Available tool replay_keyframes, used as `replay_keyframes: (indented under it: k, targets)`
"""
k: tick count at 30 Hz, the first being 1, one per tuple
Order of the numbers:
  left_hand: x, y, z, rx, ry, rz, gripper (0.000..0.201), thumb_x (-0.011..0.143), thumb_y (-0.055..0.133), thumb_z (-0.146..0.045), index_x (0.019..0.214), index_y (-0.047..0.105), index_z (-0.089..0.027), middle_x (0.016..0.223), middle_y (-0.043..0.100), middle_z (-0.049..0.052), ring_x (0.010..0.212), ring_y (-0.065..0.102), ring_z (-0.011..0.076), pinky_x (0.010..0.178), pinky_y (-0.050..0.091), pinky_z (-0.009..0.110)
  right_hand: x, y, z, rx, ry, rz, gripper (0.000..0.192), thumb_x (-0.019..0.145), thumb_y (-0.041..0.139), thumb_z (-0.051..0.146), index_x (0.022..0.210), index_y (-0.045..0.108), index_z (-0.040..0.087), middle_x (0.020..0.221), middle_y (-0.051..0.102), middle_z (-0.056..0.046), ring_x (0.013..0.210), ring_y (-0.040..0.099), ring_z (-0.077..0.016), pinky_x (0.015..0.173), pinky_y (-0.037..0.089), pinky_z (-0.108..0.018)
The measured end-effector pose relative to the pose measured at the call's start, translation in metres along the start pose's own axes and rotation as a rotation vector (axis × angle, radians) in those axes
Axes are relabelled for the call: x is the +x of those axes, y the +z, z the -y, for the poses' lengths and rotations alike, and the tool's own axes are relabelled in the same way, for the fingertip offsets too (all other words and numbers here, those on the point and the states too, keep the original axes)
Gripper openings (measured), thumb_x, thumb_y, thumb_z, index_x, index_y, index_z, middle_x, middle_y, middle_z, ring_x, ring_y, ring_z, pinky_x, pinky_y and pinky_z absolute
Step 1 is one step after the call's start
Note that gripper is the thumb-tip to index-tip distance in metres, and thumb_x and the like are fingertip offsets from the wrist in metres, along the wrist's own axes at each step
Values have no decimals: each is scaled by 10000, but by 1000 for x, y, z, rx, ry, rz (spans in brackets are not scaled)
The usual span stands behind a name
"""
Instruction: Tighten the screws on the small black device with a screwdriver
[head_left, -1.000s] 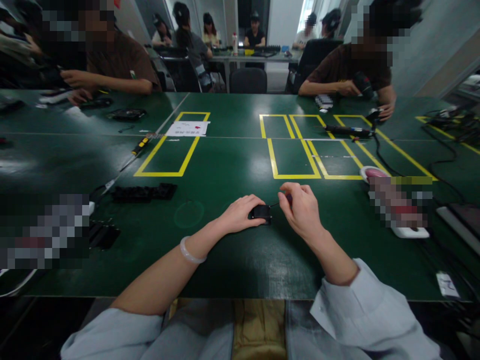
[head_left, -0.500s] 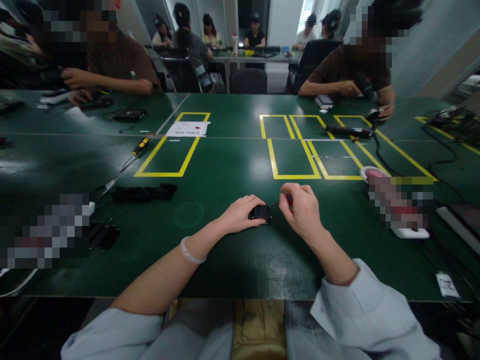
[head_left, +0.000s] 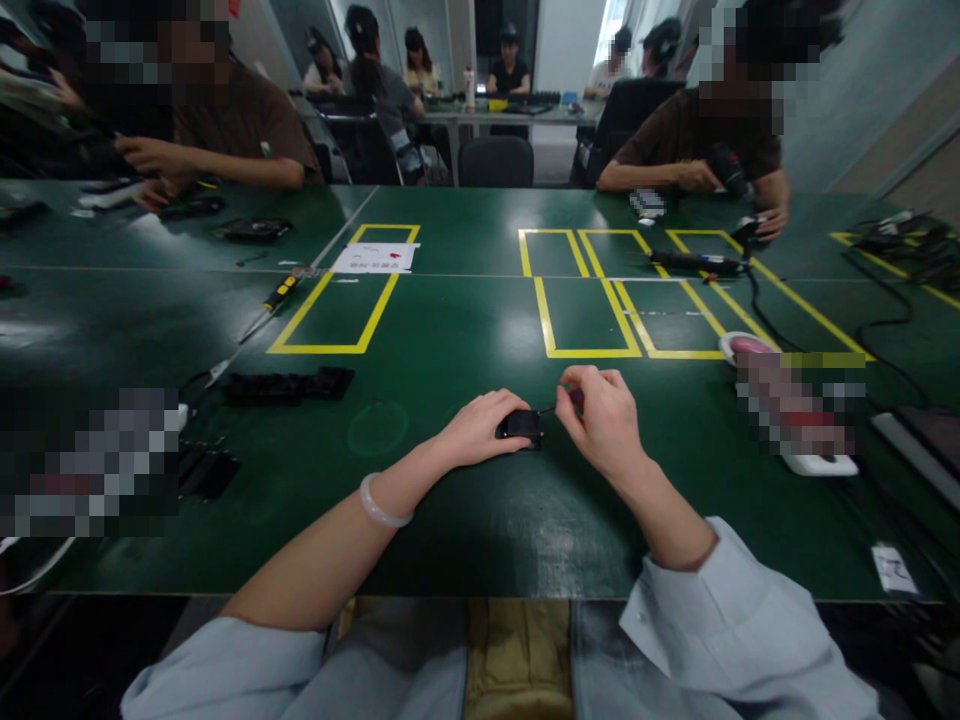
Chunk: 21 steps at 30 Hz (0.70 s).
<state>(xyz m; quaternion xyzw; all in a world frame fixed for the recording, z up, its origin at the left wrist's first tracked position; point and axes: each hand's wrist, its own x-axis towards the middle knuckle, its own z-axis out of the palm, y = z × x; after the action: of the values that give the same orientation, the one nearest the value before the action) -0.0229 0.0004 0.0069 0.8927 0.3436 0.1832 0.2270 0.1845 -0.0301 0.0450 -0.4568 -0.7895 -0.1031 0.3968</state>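
My left hand (head_left: 486, 428) is closed around a small black box-shaped part (head_left: 523, 427), keeping it down on the green table (head_left: 450, 540). Its fingers hide the part's left side. To the right, my right hand (head_left: 606, 415) pinches a screwdriver (head_left: 576, 398) with a dark reddish handle, mostly covered by the fingers. The thin dark shaft points left and meets the right side of the black part, near its upper corner. Whether the tip sits in a screw is too small to tell.
Black strip-like parts (head_left: 289, 386) lie to the left, with a yellow-black tool (head_left: 282, 292) beyond. A paper label (head_left: 377, 258) rests across a yellow-taped rectangle. At right are a white-edged object (head_left: 825, 465), cables and a black tool (head_left: 694, 263). Co-workers sit across the table.
Both of my hands stay in nearly the same place on the black part and the screwdriver. The right fingers shift very slightly around the handle.
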Motion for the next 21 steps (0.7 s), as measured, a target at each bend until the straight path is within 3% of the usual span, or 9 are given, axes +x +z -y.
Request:
replay_keyframes:
  k: [11,21]
  targets:
    - [0,1,1,-5,3,-13,355,847,627,-453,1106,561,-218,1076,599,59,1007,571,231,874,458,359,-1,3,-2,-26,-10,6,100,920,523,295,960,519,204,741,628,-1,619,542,-143,697,406,-302]
    - [0,1,1,1,-3,-13,350,843,633,-449,1095,559,-218,1075,599,64,1007,573,235,871,461,356,0,1,0,-22,-5,11,142,906,462,193,1043,501,186,757,632,-8,652,577,-157,745,425,-322]
